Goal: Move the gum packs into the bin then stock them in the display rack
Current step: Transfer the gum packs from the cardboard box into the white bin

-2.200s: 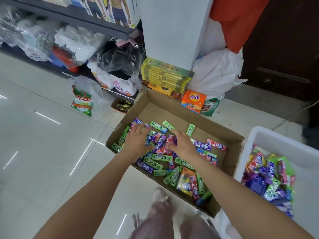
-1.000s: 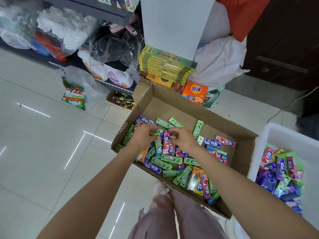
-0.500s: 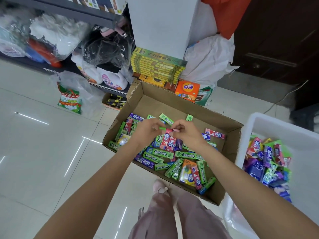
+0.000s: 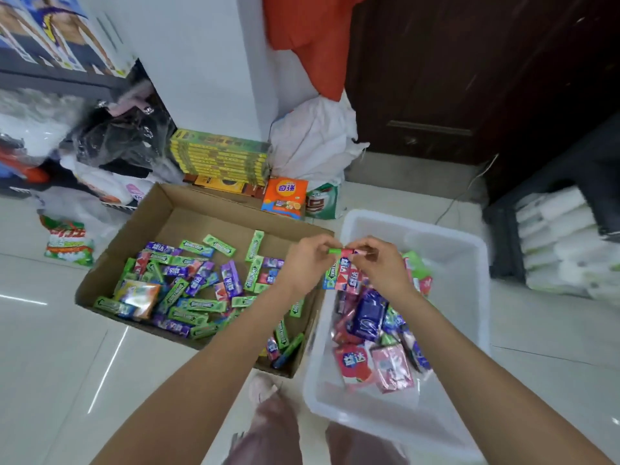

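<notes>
A cardboard box (image 4: 161,209) on the floor holds several loose gum packs (image 4: 188,286) in green, purple and red. To its right stands a white plastic bin (image 4: 446,236) with more gum packs (image 4: 372,330) piled inside. My left hand (image 4: 307,260) and my right hand (image 4: 379,266) together grip a bunch of gum packs (image 4: 345,275), held upright between them above the bin's left rim. The packs hang below my fingers.
Stacked green boxes (image 4: 218,156), an orange box (image 4: 285,196) and a white bag (image 4: 315,139) sit behind the cardboard box. Shelving with bagged goods (image 4: 50,135) runs along the left. A dark door (image 4: 469,78) and paper rolls (image 4: 567,243) are on the right. My knees (image 4: 278,431) show below.
Both hands gathered a bunch of packs in the cardboard box, lifted it and carried it right to the bin's edge. The view swung right, showing more of the bin.
</notes>
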The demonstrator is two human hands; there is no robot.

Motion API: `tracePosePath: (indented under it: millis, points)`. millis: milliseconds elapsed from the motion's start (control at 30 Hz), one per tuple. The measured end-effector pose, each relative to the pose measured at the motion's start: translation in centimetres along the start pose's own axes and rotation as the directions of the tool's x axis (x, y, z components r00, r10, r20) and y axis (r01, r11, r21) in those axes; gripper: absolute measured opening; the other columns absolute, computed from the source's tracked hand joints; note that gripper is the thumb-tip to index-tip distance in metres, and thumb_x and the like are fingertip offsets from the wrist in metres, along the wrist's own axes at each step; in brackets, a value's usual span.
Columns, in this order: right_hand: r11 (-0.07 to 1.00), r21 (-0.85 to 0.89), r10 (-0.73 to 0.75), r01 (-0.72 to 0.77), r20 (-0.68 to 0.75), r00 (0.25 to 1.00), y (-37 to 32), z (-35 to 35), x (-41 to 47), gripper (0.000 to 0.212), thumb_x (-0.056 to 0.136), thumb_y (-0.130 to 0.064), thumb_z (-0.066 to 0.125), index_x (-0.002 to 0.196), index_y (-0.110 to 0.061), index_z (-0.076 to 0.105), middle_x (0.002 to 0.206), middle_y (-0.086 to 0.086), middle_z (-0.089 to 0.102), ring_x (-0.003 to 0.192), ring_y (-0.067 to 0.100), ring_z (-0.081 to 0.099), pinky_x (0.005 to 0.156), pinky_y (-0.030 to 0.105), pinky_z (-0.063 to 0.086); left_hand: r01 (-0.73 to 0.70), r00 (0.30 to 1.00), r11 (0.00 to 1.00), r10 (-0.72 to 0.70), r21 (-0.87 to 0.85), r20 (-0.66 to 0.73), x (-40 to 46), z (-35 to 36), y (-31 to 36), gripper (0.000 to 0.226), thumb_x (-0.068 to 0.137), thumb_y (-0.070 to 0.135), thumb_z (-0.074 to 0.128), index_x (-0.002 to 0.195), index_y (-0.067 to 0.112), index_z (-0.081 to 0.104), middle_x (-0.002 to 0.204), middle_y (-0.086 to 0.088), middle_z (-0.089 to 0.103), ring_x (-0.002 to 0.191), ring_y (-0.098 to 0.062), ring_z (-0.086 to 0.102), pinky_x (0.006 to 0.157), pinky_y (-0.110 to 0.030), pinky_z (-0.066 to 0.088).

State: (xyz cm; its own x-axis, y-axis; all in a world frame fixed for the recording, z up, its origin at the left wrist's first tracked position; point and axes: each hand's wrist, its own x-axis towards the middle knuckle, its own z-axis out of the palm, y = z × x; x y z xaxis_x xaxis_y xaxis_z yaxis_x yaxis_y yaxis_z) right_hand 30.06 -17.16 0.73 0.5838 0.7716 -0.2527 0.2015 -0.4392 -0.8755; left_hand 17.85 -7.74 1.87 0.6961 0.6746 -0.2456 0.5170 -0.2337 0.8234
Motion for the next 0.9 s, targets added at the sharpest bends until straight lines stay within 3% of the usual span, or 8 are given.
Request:
tracePosePath:
  millis: [100, 200, 333, 400, 533, 667, 767, 900]
  points:
    - [0.999, -0.035, 0.024, -0.024, 0.01, 1.0, 3.1, -3.8, -0.7, 0.017, 0.08, 0.009, 0.062, 0.092, -0.002, 0.068, 0.077, -0.009, 0.061, 0.067, 0.0, 0.054, 0.063, 0.01, 0.043, 0.023, 0.998, 0.996, -0.027, 0.09, 0.048, 0.0, 4.8, 2.1, 0.024, 0.086, 0.003, 0.058, 0.107, 0.011, 0.067, 0.093, -0.011, 0.069, 0.073, -0.018, 0.058, 0.061, -0.019, 0.04]
    - [0.994, -0.091, 0.062, -0.058, 0.04, 0.997, 5.9, -6.1, -1.3, 0.02, 0.081, 0.009, 0.06, 0.095, -0.003, 0.067, 0.088, -0.003, 0.065, 0.08, 0.01, 0.06, 0.073, 0.017, 0.046, 0.041, 0.997, 0.986, -0.05, 0.16, 0.052, 0.2, 8.7, 3.0, 0.027, 0.087, -0.001, 0.055, 0.11, 0.007, 0.066, 0.102, -0.014, 0.068, 0.083, -0.027, 0.061, 0.063, -0.014, 0.035]
    - [0.96, -0.276, 0.066, -0.036, 0.103, 0.992, 8.2, -7.6, -1.8, 0.02, 0.086, -0.001, 0.06, 0.105, -0.005, 0.067, 0.105, 0.006, 0.066, 0.088, 0.014, 0.058, 0.074, 0.015, 0.039, 0.08, 0.995, 0.961, -0.093, 0.265, 0.04, 0.4, 12.1, 2.9, 0.03, 0.087, 0.0, 0.056, 0.114, 0.008, 0.066, 0.115, -0.012, 0.067, 0.105, -0.028, 0.063, 0.096, -0.027, 0.045]
    - [0.931, -0.364, 0.037, 0.015, 0.134, 0.99, 8.8, -8.0, -2.0, 0.026, 0.088, -0.008, 0.061, 0.114, -0.009, 0.065, 0.112, 0.008, 0.063, 0.091, 0.016, 0.058, 0.081, 0.02, 0.042, 0.078, 0.995, 0.945, -0.093, 0.318, 0.031, 0.2, 12.7, 3.1, 0.032, 0.088, 0.0, 0.055, 0.116, 0.009, 0.066, 0.119, -0.011, 0.065, 0.108, -0.026, 0.061, 0.1, -0.032, 0.043]
    - [0.912, -0.399, -0.027, 0.094, 0.17, 0.985, 8.5, -8.1, -2.5, 0.031, 0.089, -0.013, 0.06, 0.12, -0.013, 0.062, 0.121, 0.009, 0.057, 0.11, 0.023, 0.055, 0.097, 0.032, 0.042, 0.033, 0.999, 0.932, -0.04, 0.362, 0.01, -0.9, 12.0, 3.5, 0.029, 0.091, 0.008, 0.053, 0.118, 0.011, 0.063, 0.118, -0.012, 0.061, 0.104, -0.028, 0.06, 0.09, -0.036, 0.048]
    - [0.92, -0.341, -0.127, 0.191, 0.2, 0.971, 6.4, -6.8, -3.0, 0.026, 0.089, -0.012, 0.06, 0.115, -0.011, 0.065, 0.113, 0.01, 0.061, 0.104, 0.023, 0.056, 0.089, 0.028, 0.04, 0.038, 0.996, 0.939, -0.009, 0.343, -0.084, -3.1, 9.2, 3.0, 0.026, 0.092, 0.016, 0.054, 0.116, 0.01, 0.062, 0.111, -0.012, 0.061, 0.097, -0.03, 0.06, 0.082, -0.039, 0.05]
    - [0.901, -0.339, -0.185, 0.271, 0.266, 0.946, 4.2, -4.5, -2.6, 0.025, 0.09, -0.009, 0.056, 0.114, -0.009, 0.064, 0.109, 0.009, 0.062, 0.1, 0.023, 0.058, 0.091, 0.036, 0.045, 0.059, 0.985, 0.957, -0.009, 0.284, -0.174, -4.7, 6.1, 1.7, 0.024, 0.091, 0.01, 0.053, 0.112, 0.008, 0.063, 0.108, -0.007, 0.064, 0.096, -0.024, 0.06, 0.083, -0.033, 0.048]
    - [0.884, -0.327, -0.224, 0.333, 0.329, 0.918, 0.6, 0.2, -1.9, 0.028, 0.091, -0.014, 0.057, 0.119, -0.013, 0.062, 0.112, 0.007, 0.061, 0.102, 0.02, 0.058, 0.094, 0.036, 0.046, 0.19, 0.949, 0.965, -0.133, 0.179, -0.287, -6.3, 0.9, -2.0, 0.026, 0.093, 0.016, 0.052, 0.118, 0.011, 0.06, 0.106, -0.003, 0.066, 0.091, -0.017, 0.061, 0.086, -0.034, 0.051]
